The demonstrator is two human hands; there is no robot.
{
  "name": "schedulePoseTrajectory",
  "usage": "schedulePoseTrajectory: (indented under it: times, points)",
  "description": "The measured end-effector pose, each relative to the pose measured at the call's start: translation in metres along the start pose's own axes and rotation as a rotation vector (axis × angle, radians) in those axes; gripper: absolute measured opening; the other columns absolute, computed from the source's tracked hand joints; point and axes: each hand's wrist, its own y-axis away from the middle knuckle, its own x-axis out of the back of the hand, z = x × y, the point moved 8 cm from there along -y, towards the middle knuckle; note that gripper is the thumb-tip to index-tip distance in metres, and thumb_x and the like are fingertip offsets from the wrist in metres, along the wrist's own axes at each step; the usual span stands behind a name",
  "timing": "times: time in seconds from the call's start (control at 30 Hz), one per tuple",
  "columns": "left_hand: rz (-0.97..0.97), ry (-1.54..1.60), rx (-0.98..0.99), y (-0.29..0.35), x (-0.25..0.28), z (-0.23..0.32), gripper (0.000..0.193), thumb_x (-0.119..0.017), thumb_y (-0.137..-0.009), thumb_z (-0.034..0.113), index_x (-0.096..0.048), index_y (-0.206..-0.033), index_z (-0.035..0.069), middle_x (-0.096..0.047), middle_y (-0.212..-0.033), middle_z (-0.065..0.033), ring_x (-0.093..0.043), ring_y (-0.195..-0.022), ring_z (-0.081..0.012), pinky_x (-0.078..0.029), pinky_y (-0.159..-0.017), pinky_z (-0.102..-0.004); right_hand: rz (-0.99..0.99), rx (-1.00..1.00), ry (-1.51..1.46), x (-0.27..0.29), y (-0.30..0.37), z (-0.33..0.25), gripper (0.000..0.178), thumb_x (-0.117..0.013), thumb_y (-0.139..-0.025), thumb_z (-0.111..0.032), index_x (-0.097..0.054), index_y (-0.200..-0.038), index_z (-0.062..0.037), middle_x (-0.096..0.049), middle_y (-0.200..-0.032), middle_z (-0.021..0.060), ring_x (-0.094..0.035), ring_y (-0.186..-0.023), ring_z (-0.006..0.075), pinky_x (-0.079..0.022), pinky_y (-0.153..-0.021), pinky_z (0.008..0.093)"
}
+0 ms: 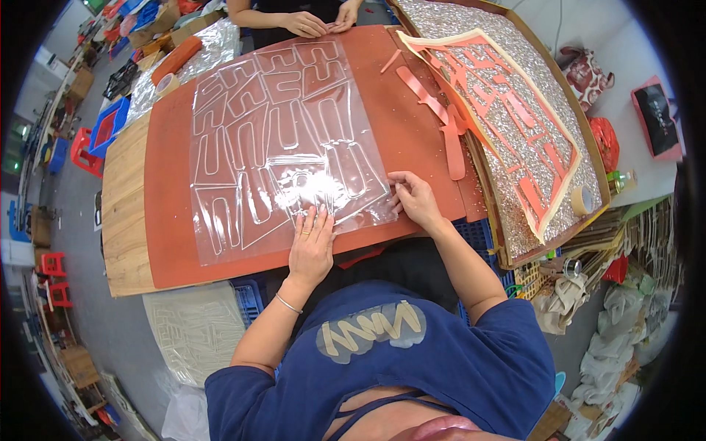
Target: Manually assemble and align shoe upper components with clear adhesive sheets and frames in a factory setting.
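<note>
A clear plastic sheet with raised outlines of angular and looped shapes lies on a reddish-brown sheet that covers most of the table. My left hand rests on its near edge, fingers stretched out flat, with a ring and a bracelet on that arm. At the near right corner, my right hand is closed, thumb and fingertips pinching the plastic's edge. Across the table, a co-worker's two hands touch the far edge of the clear sheet. Glare hides some outlines near the middle.
Right of the sheets lie pink cut strips. Beyond them, a raised-rim tray with a glittery lining holds a pink cut-out sheet and a tape roll. Bare wood shows at the table's left. Red stools stand on the floor.
</note>
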Motion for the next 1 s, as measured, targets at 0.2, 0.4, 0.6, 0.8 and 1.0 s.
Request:
schedulePoseTrajectory:
  times: [0.2,0.4,0.6,0.8,1.0]
  points:
    - [0.046,-0.014,0.006,0.001,0.001,-0.001,0.03,-0.055,-0.09,0.016,-0.059,-0.114,-0.001,-0.055,-0.125,-0.0173,-0.045,-0.124,-0.0343,-0.031,-0.106,-0.0484,0.159,0.181,0.135,-0.003,0.001,-0.012,0.017,-0.05,-0.089,-0.001,-0.062,-0.1,0.0027,-0.066,-0.084,0.01,-0.059,-0.062,0.0127,-0.05,-0.057,0.0252]
    - [0.029,-0.005,-0.005,0.001,0.003,0.001,0.03,-0.055,-0.09,0.016,-0.059,-0.114,0.0,-0.055,-0.125,-0.0168,-0.045,-0.125,-0.0333,-0.031,-0.106,-0.048,0.194,0.428,0.317,-0.004,0.011,-0.02,0.015,-0.051,-0.088,0.001,-0.063,-0.098,0.0029,-0.061,-0.077,0.0046,-0.055,-0.063,0.009,-0.044,-0.058,0.0227]
    - [0.048,-0.037,-0.017,0.002,0.002,0.003,0.03,-0.055,-0.09,0.016,-0.058,-0.115,0.0,-0.056,-0.125,-0.0166,-0.046,-0.124,-0.033,-0.031,-0.106,-0.0471,0.22,0.418,0.364,-0.004,0.015,-0.024,0.015,-0.055,-0.082,0.001,-0.064,-0.095,0.0008,-0.064,-0.081,0.0139,-0.062,-0.066,0.0224,-0.048,-0.061,0.0301]
    - [0.047,-0.092,-0.019,0.002,-0.003,0.003,0.03,-0.056,-0.089,0.016,-0.059,-0.114,0.0,-0.055,-0.126,-0.016,-0.045,-0.125,-0.033,-0.032,-0.106,-0.0469,0.239,0.498,0.389,-0.004,0.019,-0.034,0.015,-0.054,-0.081,0.001,-0.063,-0.093,0.0007,-0.062,-0.08,0.0147,-0.063,-0.071,0.0269,-0.05,-0.063,0.0332]
    - [0.053,-0.097,-0.032,0.002,-0.002,0.006,0.029,-0.056,-0.088,0.014,-0.059,-0.114,-0.001,-0.056,-0.125,-0.016,-0.046,-0.124,-0.0329,-0.032,-0.106,-0.0468,0.225,0.507,0.4,-0.005,0.02,-0.031,0.014,-0.054,-0.081,0.001,-0.063,-0.093,0.001,-0.063,-0.082,0.0152,-0.064,-0.072,0.0283,-0.051,-0.064,0.0341]
